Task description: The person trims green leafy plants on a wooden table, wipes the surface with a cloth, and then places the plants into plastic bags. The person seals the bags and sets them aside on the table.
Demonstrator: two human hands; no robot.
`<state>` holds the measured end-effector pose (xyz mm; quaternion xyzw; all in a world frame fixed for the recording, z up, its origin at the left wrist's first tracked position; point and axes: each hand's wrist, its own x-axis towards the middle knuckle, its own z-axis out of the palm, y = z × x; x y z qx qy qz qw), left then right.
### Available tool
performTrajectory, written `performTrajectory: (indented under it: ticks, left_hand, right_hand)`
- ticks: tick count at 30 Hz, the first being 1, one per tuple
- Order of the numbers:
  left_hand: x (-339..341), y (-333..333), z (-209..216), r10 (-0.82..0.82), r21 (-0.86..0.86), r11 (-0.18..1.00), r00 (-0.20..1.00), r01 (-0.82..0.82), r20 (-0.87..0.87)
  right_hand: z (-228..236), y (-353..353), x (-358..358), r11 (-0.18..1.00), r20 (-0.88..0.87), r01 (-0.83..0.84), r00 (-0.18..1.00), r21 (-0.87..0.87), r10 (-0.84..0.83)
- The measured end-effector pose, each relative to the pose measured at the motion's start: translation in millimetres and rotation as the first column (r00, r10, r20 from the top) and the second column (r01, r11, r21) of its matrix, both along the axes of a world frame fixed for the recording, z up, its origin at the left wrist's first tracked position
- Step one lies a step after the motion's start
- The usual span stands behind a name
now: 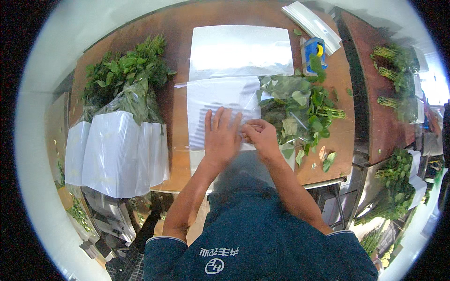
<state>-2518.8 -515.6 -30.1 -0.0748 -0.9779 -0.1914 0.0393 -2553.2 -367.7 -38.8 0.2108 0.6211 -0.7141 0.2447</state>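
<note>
On the wooden table in front of me lies a bouquet wrapped in white corrugated paper point(201, 100) and clear film. Its leafy green stems point(316, 105) stick out to the right. My left hand point(222, 133) rests flat on the wrapped paper, fingers stretched out. Close beside it, my right hand point(262, 138) has its fingers pinched together at the wrapping's near right part. What they pinch, if anything, is too small to make out. The flower heads are hidden inside the wrap.
Several wrapped bouquets point(110, 154) are piled at the table's left. Behind my work lies a stack of clear film sheets point(241, 51). A blue tape dispenser point(313, 54) stands at the back right, near white folded strips point(311, 25). More bouquets point(398, 75) lie on another table at right.
</note>
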Motion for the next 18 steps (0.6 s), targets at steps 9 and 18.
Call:
performTrajectory:
  ticks: [9,18]
  left_hand:
    - [0.7,1.2,-3.1,0.0,0.021,1.0,1.0,0.001,-0.006]
    - [1.7,-2.7,9.3,0.004,0.035,0.999,0.998,-0.006,0.062]
  right_hand:
    - [-20.9,7.1,4.0,0.936,-0.092,-0.19,0.97,0.295,0.226]
    - [2.0,37.1,28.9,0.638,-0.11,-0.403,0.786,0.656,0.609]
